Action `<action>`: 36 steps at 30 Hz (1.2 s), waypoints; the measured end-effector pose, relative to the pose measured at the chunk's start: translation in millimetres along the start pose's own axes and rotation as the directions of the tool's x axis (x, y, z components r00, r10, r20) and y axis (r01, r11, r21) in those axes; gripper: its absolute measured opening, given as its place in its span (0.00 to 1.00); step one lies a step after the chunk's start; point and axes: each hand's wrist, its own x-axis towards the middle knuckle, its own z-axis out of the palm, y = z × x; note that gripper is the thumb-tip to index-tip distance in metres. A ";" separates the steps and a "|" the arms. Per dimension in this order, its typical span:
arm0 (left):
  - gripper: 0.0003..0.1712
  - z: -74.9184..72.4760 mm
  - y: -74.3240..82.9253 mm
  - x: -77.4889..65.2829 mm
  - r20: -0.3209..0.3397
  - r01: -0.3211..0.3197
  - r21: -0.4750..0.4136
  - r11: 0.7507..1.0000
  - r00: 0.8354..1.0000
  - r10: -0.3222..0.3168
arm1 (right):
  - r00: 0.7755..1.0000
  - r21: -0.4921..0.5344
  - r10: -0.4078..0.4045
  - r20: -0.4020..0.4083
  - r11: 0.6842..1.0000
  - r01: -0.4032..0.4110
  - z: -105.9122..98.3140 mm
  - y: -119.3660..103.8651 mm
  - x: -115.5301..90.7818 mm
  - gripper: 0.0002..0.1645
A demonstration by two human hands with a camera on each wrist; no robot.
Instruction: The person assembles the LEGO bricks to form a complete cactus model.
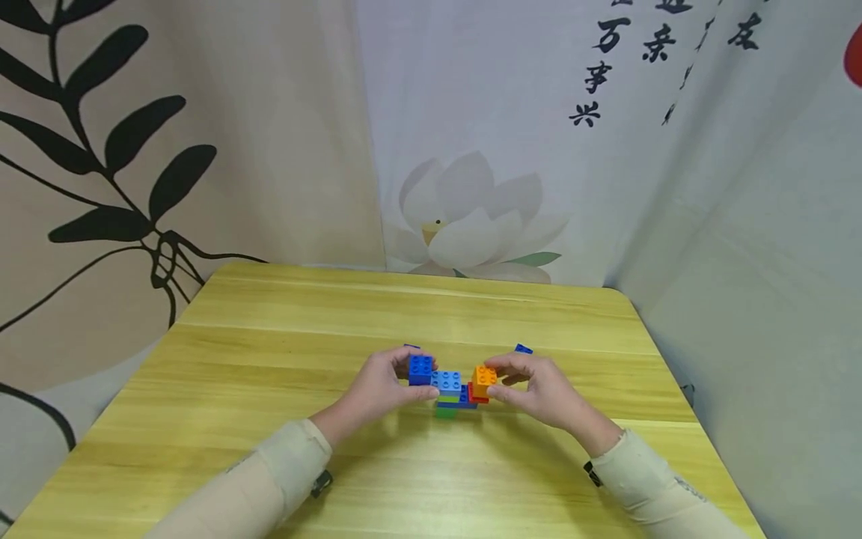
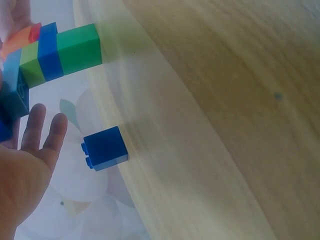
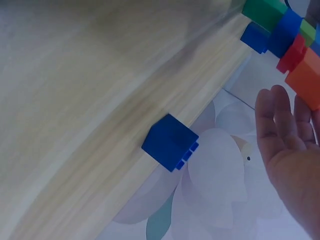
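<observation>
A stacked model of toy building bricks stands in the middle of the table in the head view. Its base is a green brick [image 1: 445,412], with blue, lime and a light blue brick [image 1: 446,382] above. At its left end my left hand [image 1: 385,380] grips a dark blue brick [image 1: 420,370], thumb in front, some fingers hidden behind. My right hand [image 1: 539,383] pinches an orange brick [image 1: 484,380] between thumb and fingers. That brick sits over a red brick [image 1: 479,400] on the model's right side. The left wrist view shows the green brick [image 2: 80,48] from its side.
Behind the right hand lies a loose blue brick [image 1: 523,349]. Another blue brick [image 1: 411,346] is mostly hidden behind the left hand. The wooden table [image 1: 303,314] ends at a printed curtain [image 1: 471,112] at the back.
</observation>
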 end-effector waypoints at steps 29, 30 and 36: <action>0.31 1.0 -2.2 -1.5 -0.013 -0.002 -0.009 1.000 1.000 0.002 | 0.968 0.344 0.223 0.118 0.905 -0.251 16.8 -3.1 -2.0 0.34; 0.30 0.9 -2.5 -1.5 -0.013 0.001 -0.012 1.000 1.000 -0.002 | 0.966 0.350 0.228 0.123 0.901 -0.257 16.4 -3.7 -1.8 0.34; 0.31 0.8 -4.7 -0.6 -0.010 0.014 -0.014 1.000 1.000 -0.014 | 0.965 0.319 0.234 0.118 0.911 -0.260 15.3 -7.1 -1.4 0.33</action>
